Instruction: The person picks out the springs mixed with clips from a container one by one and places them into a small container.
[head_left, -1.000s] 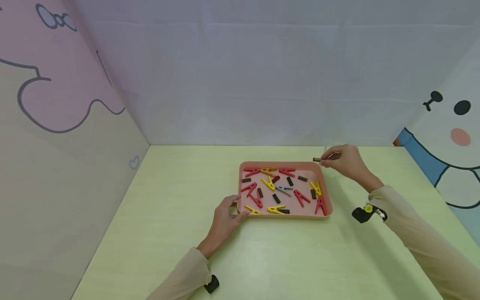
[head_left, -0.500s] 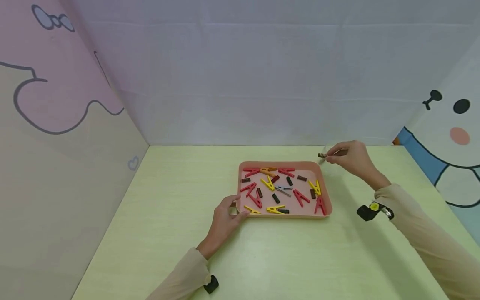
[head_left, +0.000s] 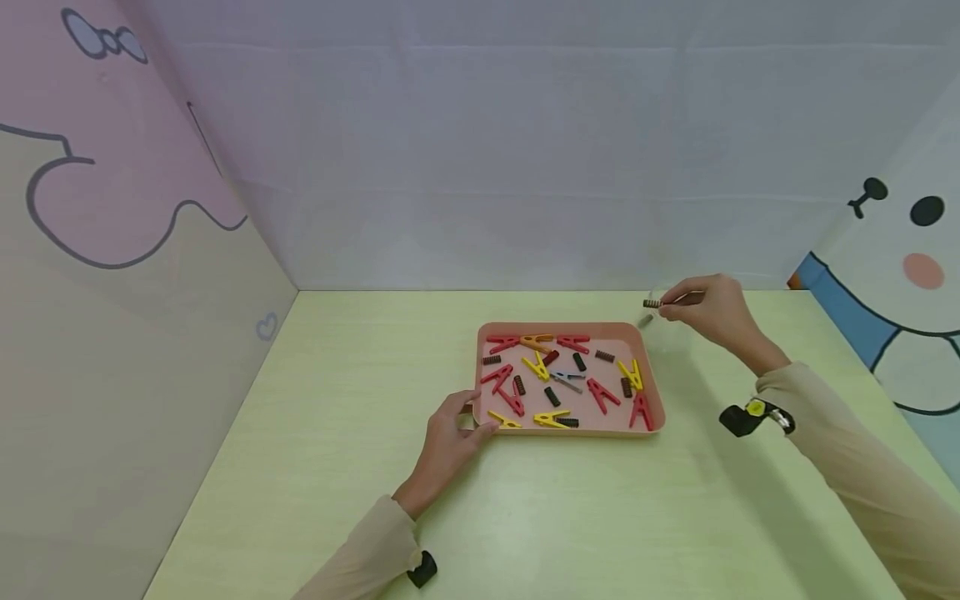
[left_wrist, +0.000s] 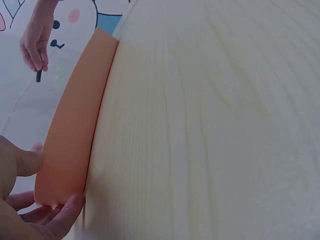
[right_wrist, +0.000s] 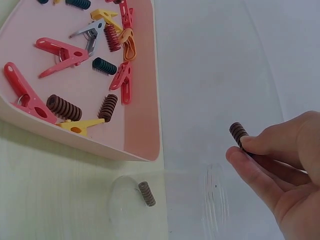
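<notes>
**Holding Here, Pinching There**

Curls the left hand [head_left: 448, 437] round the near left corner of a shallow pink plastic tray [head_left: 555, 328], maybe to stop any sliding. Right of this grip, can see red plastic clips [right_wrist: 77, 58], yellow plastic clips [right_wrist: 75, 126] and dark green metal springs [right_wrist: 104, 66], spread out perhaps for easy picking. Farther off, past the tray's far right corner, pinches a small brown metal spring [right_wrist: 238, 133] in the air with the right hand [head_left: 712, 310]. Holds just one end, perhaps to leave the other free. Reaches in from the right, with fingers pointing left. Near that pinch, can see a round clear cup [right_wrist: 217, 200] with another brown spring [right_wrist: 146, 194] seemingly inside.
</notes>
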